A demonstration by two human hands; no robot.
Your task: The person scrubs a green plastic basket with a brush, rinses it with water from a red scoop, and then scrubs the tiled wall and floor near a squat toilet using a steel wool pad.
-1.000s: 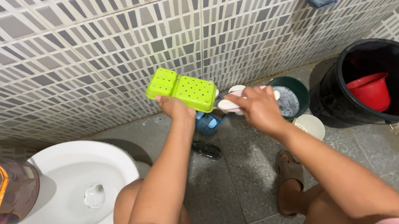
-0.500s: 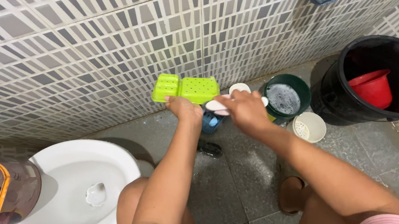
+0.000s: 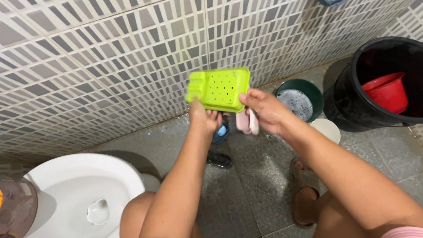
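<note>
1. Tiled wall [image 3: 98,56] fills most of the view, with grey floor [image 3: 251,190] below it, wet and speckled with suds.
2. Toilet [image 3: 70,193] sits bottom left, well apart from the hands.
3. Black bucket [image 3: 347,103] stands in the far right corner with a red scoop [image 3: 387,92] inside.
4. Green bowl [image 3: 317,90] of soapy water is just past the right hand, and a white strainer cup [image 3: 327,129] sits beside it.
5. Green tray [image 3: 219,87], a perforated plastic one, is held up near the wall, tilted so its holed face is toward the camera.
6. Left hand [image 3: 204,118] pinches the tray's lower edge from underneath, fingers closed on it.
7. Right hand [image 3: 264,111] has its thumb on the tray's right edge, and its fingers are curled around a pale pink brush [image 3: 246,121] that hangs down below the palm.
8. My take on doing this bit well: keep the left pinch firm since wet plastic slips, keep the tray tilted so water drains through the holes, and work the bristles along the ridged end, where grime tends to hide. Holding it low over the floor helps too.
</note>
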